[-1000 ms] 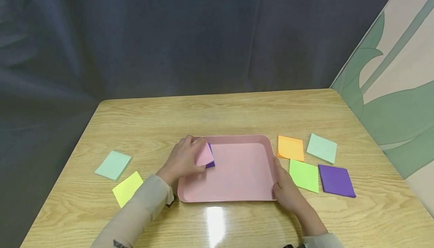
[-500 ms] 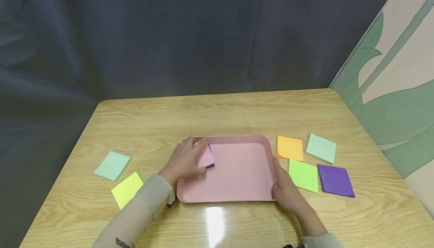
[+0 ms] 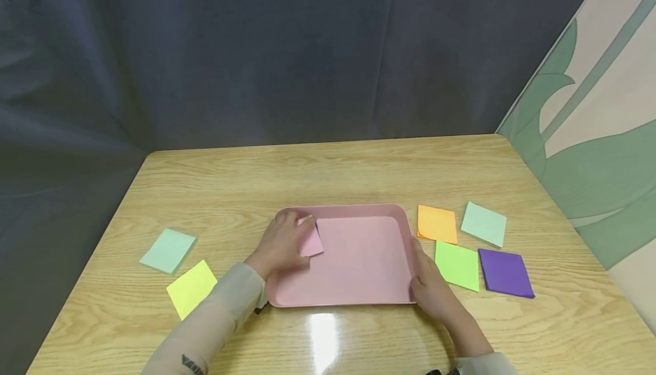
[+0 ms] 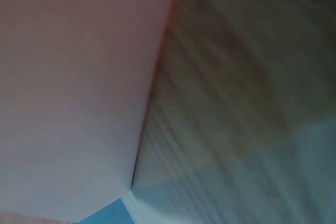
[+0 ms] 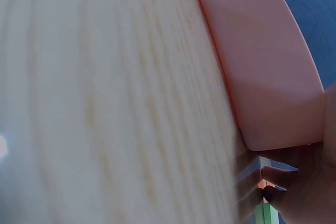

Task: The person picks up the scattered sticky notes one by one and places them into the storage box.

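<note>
While the oblong tray (image 3: 364, 261) lies crosswise, the left hand (image 3: 279, 245) pinches a slanted pad (image 3: 312, 243). I cannot tell whether the right hand (image 3: 432, 288) grips.

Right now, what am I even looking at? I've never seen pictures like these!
There's no machine here, just a person's left hand and right hand. A camera on the head took the wide picture, looking down at a wooden table. A camera on each wrist took the close-ups; the left one is dim and blurry. The left hand holds a pink square inside a pink tray. The right hand touches the tray's right end. On the table, a mint square and a yellow square lie to the left; orange, mint, green and purple ones lie to the right.
</note>
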Available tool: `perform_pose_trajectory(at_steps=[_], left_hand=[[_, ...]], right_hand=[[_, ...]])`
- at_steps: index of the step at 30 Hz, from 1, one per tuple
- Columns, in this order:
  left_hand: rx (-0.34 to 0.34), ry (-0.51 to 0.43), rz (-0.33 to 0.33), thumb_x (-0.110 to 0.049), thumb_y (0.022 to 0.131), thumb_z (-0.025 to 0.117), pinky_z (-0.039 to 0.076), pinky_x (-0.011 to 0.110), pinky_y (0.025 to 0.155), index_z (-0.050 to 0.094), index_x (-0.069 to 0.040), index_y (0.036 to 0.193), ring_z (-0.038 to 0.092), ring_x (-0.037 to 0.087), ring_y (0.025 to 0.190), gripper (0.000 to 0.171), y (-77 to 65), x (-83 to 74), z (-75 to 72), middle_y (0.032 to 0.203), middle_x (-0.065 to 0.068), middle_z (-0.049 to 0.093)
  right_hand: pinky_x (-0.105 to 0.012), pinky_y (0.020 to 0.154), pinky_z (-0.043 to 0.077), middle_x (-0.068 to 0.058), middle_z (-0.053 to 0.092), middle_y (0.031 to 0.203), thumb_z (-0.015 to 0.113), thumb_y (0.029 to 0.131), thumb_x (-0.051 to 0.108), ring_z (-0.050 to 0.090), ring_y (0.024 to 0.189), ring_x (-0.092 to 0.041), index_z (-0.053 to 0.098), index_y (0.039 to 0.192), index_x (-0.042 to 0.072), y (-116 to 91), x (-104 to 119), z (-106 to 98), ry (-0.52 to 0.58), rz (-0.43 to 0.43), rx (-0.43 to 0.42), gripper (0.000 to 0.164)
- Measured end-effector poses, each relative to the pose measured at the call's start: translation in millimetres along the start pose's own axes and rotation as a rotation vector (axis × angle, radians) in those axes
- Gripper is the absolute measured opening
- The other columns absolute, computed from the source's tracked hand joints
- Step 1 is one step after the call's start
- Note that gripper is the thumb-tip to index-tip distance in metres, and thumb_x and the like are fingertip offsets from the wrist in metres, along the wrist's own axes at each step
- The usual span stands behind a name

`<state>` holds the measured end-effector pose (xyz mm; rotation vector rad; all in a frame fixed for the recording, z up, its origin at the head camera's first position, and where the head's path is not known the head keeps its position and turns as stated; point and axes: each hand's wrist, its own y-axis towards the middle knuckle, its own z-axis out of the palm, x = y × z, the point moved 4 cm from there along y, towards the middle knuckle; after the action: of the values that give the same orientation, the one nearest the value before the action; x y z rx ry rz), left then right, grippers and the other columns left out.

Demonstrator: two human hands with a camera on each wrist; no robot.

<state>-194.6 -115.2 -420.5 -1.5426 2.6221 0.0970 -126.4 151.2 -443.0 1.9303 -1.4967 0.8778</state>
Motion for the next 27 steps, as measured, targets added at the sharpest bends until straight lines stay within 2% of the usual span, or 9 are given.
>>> perform_pose_trajectory(at_steps=[4,11,19,22,27], left_hand=[[0.034,0.026,-0.003,-0.039,0.055,0.069,0.029,0.04,0.09,0.039,-0.016,0.131,0.036,0.028,0.105,0.085,0.5,-0.5,1.6,0.112,0.011,0.043],[0.045,0.01,0.001,-0.039,0.056,0.069,0.029,0.041,0.09,0.038,-0.014,0.131,0.037,0.028,0.106,0.085,0.7,0.4,3.3,0.119,0.011,0.041],[0.036,-0.034,0.022,-0.035,0.058,0.068,0.03,0.042,0.089,0.045,-0.012,0.122,0.037,0.027,0.11,0.072,-0.9,1.1,4.3,0.121,0.01,0.042],[0.028,-0.064,0.027,-0.036,0.06,0.067,0.031,0.041,0.088,0.05,-0.013,0.114,0.037,0.025,0.111,0.06,-1.7,0.9,2.4,0.12,0.007,0.044],[-0.033,-0.214,-0.01,-0.034,0.066,0.066,0.023,0.045,0.094,0.054,-0.011,0.112,0.03,0.025,0.118,0.053,-5.5,6.5,-8.8,0.124,0.006,0.043]], right_hand=[[-0.05,0.099,0.012,-0.023,0.008,0.14,0.031,0.074,-0.015,0.008,0.126,-0.034,0.002,0.136,-0.003,0.1,-1.3,0.5,-0.004,0.012,0.007,0.071],[-0.051,0.099,0.012,-0.023,0.008,0.14,0.032,0.074,-0.014,0.008,0.126,-0.034,0.002,0.137,-0.003,-0.2,-1.6,0.1,-0.012,0.022,0.009,0.07],[-0.052,0.098,0.012,-0.025,0.01,0.139,0.033,0.074,-0.016,0.01,0.125,-0.037,0.003,0.137,-0.003,-0.8,-0.5,-0.3,0.006,0.014,-0.003,0.07],[-0.052,0.098,0.013,-0.024,0.01,0.139,0.033,0.074,-0.015,0.01,0.125,-0.037,0.003,0.137,-0.003,-0.7,-1.0,0.0,0.007,0.016,-0.002,0.07],[-0.052,0.097,0.013,-0.024,0.009,0.139,0.033,0.073,-0.015,0.01,0.125,-0.037,0.003,0.136,-0.003,-0.4,-1.2,-0.3,0.009,0.011,-0.003,0.071]])
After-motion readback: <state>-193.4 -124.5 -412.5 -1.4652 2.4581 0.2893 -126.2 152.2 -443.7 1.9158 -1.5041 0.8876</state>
